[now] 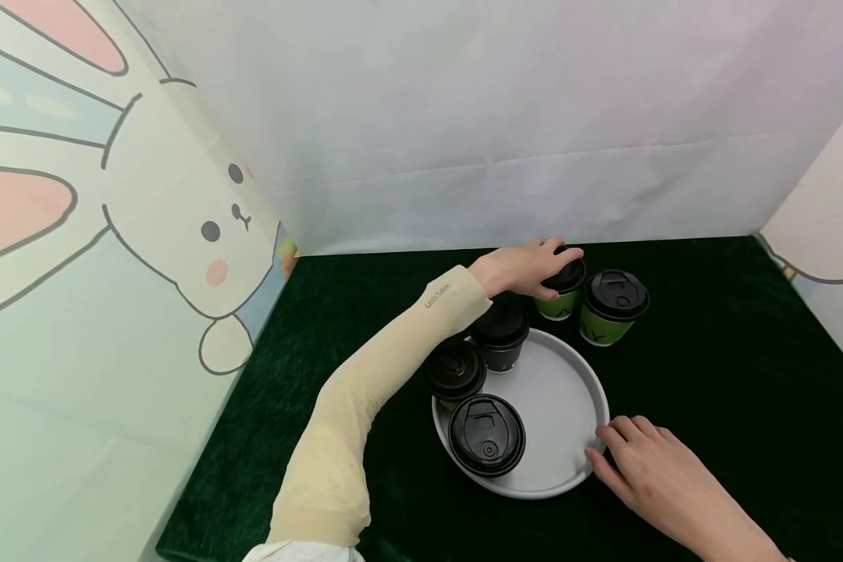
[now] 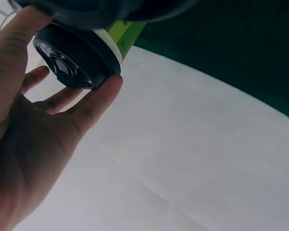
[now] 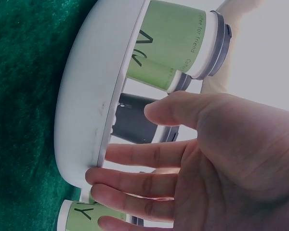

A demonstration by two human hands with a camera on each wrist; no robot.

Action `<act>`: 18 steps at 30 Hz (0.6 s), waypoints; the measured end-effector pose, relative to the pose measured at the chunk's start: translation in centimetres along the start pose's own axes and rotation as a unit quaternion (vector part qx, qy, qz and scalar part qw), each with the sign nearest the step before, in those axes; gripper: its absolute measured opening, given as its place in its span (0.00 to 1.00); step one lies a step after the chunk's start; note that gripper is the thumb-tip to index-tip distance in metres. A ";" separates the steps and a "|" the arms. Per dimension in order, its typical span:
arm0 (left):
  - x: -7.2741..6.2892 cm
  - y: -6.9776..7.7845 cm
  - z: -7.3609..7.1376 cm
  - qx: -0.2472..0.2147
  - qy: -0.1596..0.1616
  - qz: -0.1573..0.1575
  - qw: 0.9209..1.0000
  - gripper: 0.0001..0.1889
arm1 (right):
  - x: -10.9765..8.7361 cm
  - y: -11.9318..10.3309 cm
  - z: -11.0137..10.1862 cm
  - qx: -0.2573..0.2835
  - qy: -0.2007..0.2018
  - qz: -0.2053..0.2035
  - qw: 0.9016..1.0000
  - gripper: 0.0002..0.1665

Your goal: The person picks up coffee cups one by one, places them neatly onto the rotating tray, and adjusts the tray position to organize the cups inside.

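Observation:
At the back, my left hand (image 1: 527, 269) reaches over a green paper coffee cup (image 1: 558, 304) and grips it round its black lid (image 2: 70, 60). A second green coffee cup (image 1: 607, 324) with a black lid stands just right of it. My right hand (image 1: 656, 468) touches the rim of a round white tray (image 1: 562, 390) at its right side. In the right wrist view its fingers are nearly straight and the thumb stands apart from the rim. On the tray's left part stand three lidded cups: a dark cup (image 1: 502, 343), a cup (image 1: 455, 371) and a nearer cup (image 1: 487, 435).
Dark green cloth (image 1: 709, 351) covers the table. A white backdrop (image 1: 499, 117) rises behind its far edge. To the left hangs a panel with a rabbit drawing (image 1: 161, 195). The left forearm passes close above the cups on the tray.

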State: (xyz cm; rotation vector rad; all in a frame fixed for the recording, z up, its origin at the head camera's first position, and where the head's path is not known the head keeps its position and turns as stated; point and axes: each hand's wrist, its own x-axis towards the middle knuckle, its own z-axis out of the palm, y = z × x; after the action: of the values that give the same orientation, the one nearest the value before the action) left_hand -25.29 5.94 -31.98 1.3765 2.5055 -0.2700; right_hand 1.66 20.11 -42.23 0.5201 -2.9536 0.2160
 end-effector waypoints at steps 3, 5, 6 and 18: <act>-0.8 0.2 -0.3 0.007 0.020 0.011 1.000 0.41 | 0.0 0.1 0.1 -0.001 -0.002 0.001 1.000 0.14; -1.4 0.5 -0.6 0.019 0.032 0.017 0.999 0.41 | 0.1 0.2 0.1 -0.001 -0.005 0.002 1.000 0.14; -1.7 0.7 -0.7 0.028 0.040 0.018 0.999 0.41 | 0.1 0.2 0.0 -0.001 -0.006 0.003 1.000 0.14; -6.7 3.4 -2.4 0.150 0.142 0.031 0.978 0.39 | 1.1 1.3 -0.3 0.010 -0.025 0.024 0.999 0.17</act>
State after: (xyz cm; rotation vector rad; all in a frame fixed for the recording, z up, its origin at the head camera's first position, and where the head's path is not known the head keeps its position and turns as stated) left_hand -19.28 3.11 -27.64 1.7146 2.7300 -0.4873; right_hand 0.17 21.01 -41.87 0.4627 -3.0183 0.2400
